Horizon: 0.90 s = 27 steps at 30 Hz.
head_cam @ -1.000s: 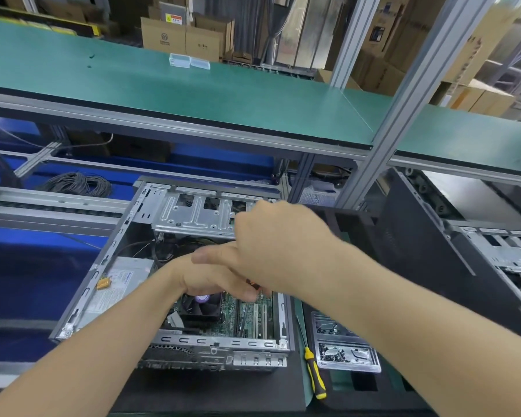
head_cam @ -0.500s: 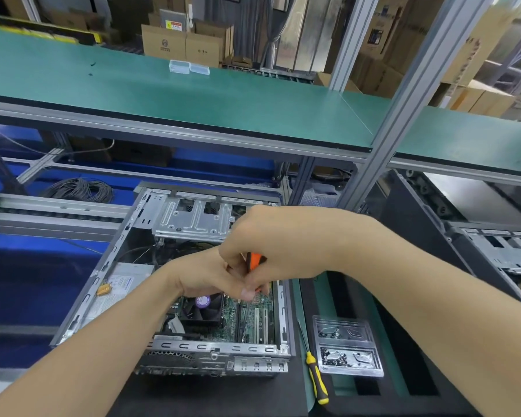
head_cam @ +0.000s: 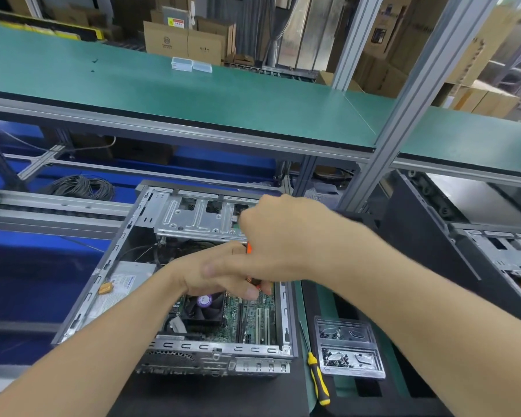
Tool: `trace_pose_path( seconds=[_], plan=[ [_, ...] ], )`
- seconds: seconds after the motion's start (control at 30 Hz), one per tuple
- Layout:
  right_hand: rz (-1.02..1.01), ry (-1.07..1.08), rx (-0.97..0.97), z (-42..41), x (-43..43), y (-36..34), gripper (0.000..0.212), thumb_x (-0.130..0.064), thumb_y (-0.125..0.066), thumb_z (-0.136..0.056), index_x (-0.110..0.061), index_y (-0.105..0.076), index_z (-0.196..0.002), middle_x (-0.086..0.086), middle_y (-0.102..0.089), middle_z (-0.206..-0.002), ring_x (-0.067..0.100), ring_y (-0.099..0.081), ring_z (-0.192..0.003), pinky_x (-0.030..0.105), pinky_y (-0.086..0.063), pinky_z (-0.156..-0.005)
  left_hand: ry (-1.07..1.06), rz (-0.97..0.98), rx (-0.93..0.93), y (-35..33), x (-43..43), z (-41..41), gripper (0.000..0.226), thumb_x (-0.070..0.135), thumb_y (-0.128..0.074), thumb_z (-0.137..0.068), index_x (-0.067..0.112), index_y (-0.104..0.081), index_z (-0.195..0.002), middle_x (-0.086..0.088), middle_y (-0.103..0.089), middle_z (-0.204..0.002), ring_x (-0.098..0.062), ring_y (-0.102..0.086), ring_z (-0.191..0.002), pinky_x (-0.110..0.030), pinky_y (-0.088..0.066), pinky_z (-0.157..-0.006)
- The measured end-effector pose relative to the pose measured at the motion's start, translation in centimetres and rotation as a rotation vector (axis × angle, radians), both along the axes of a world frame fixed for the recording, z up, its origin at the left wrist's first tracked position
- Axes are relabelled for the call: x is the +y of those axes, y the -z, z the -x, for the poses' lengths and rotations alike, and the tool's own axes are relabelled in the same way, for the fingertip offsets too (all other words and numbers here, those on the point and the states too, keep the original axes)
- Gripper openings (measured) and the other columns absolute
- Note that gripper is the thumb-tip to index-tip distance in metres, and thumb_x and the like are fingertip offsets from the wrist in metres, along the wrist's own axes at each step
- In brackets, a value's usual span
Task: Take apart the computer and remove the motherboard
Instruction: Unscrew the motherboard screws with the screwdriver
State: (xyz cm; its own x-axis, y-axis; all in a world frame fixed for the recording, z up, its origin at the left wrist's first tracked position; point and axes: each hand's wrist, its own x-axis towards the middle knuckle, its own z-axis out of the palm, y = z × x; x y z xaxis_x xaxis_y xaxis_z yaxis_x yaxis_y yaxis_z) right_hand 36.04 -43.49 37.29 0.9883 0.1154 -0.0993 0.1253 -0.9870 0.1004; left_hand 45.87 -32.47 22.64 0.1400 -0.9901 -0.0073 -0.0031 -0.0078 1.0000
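An open desktop computer case [head_cam: 109, 284] lies on its side on a black mat. Inside it I see the green motherboard [head_cam: 253, 323], a black CPU fan [head_cam: 203, 308] and a silver power supply [head_cam: 124, 284]. A metal drive cage [head_cam: 199, 219] spans the far end. My right hand [head_cam: 286, 236] is closed around an orange-handled screwdriver [head_cam: 248, 247], held upright over the board's far right area. My left hand [head_cam: 217, 275] sits just below, fingers pinched around the screwdriver's shaft; its tip is hidden.
A yellow-and-black screwdriver [head_cam: 318, 377] lies right of the case, beside a clear tray [head_cam: 348, 347] holding screws. A second dark case [head_cam: 463, 254] stands at the right. A green shelf [head_cam: 193, 94] overhangs the work area on aluminium posts. A cable coil [head_cam: 82, 186] rests far left.
The orange handle, hidden a second ago, now shows between my hands. Both hands stay together over the board, with only slight shifts as the view moved.
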Motion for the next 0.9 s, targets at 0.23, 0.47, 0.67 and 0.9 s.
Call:
trace_pose_path(
  seconds=[0.23, 0.47, 0.67, 0.9],
  plan=[
    [-0.142, -0.194, 0.108, -0.9, -1.4, 0.6, 0.026, -0.041, -0.066, -0.093, -0.02, -0.058, -0.079, -0.007, -0.055, -0.069, 0.01, -0.055, -0.064, 0.028, -0.038, -0.051, 0.031, -0.018, 0.053, 0.0, 0.1, -0.1, 0.029, 0.009, -0.077, -0.079, 0.032, -0.077, -0.096, 0.011, -0.073, -0.095, -0.003, -0.064, -0.088, -0.019, -0.05, -0.078],
    [-0.776, -0.249, 0.315, -2.0, -5.5, 2.8, 0.031, -0.005, -0.079, -0.079, -0.02, -0.065, -0.102, -0.002, -0.071, -0.095, 0.018, -0.067, -0.084, 0.036, -0.056, -0.076, 0.035, -0.201, -0.186, 1.8, 0.4, -0.9, 0.011, 0.012, -0.078, -0.09, 0.006, -0.077, -0.1, -0.007, -0.051, -0.064, -0.014, -0.047, -0.059, -0.008, -0.042, -0.065],
    [-0.973, -0.02, 0.333, -1.8, -5.2, 13.0, 0.02, -0.035, -0.056, -0.105, -0.015, -0.058, -0.103, 0.01, -0.074, -0.08, 0.027, -0.072, -0.058, 0.04, -0.056, -0.053, 0.073, -0.377, -0.422, 4.7, 0.5, -1.9, 0.017, 0.013, -0.076, -0.088, 0.015, -0.074, -0.105, -0.009, -0.046, -0.067, -0.02, -0.037, -0.06, -0.032, -0.032, -0.059],
    [-0.983, 0.007, 0.228, -2.9, -5.0, 17.7, 0.022, -0.03, -0.04, -0.111, -0.022, -0.05, -0.092, 0.005, -0.072, -0.07, 0.018, -0.074, -0.058, 0.044, -0.062, -0.062, -0.063, -0.516, -0.592, 7.4, 0.4, -2.4, 0.016, 0.014, -0.069, -0.077, 0.011, -0.069, -0.093, -0.012, -0.068, -0.09, -0.032, -0.062, -0.083, -0.052, -0.052, -0.079]
  ],
)
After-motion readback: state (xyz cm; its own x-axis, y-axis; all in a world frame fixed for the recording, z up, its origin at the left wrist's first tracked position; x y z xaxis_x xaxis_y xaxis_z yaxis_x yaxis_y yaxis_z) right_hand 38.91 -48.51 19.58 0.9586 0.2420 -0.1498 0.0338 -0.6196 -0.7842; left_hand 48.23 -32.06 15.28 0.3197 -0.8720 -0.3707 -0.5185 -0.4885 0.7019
